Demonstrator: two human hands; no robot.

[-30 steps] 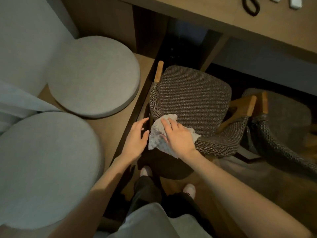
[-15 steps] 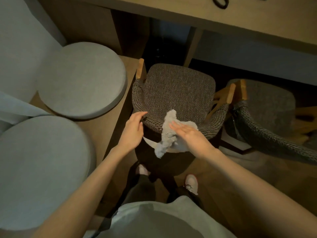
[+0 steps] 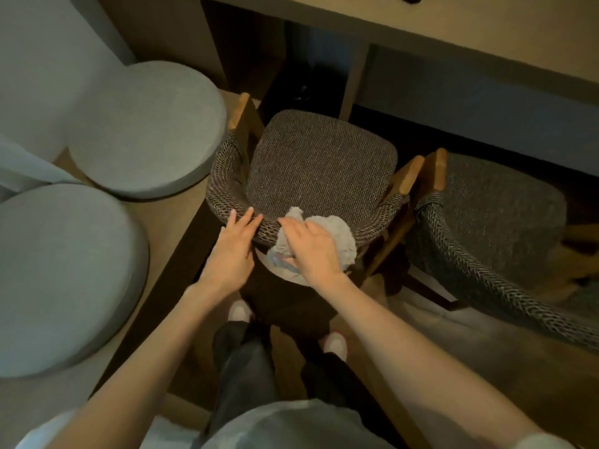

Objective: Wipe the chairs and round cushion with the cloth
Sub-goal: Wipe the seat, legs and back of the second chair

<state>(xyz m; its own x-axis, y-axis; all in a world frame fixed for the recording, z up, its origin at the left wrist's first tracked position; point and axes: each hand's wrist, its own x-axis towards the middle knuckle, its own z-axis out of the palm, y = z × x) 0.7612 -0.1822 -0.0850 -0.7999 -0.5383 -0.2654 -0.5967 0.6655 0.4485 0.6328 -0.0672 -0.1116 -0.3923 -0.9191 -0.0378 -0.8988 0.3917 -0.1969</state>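
A dark woven chair [image 3: 321, 166] stands in front of me, its curved backrest nearest. My right hand [image 3: 311, 247] presses a pale crumpled cloth [image 3: 337, 234] flat against the middle of that backrest rim, fingers stretched out. Just left of it, my left hand [image 3: 233, 251] rests on the same rim with straight fingers. A second matching chair [image 3: 496, 215] stands to the right. Two round grey cushions lie on a low wooden bench at the left: the farther cushion [image 3: 146, 128] and the nearer cushion [image 3: 61, 277].
A wooden desk [image 3: 453, 30] runs along the top, with the chairs tucked partly under it. The wooden bench [image 3: 175, 228] borders the first chair on the left. My feet stand on the floor just behind the chair.
The cloth and my right hand slid rightward from the backrest's left part to its middle. My left hand shifted onto the rim beside it. The view drew closer to the chair.
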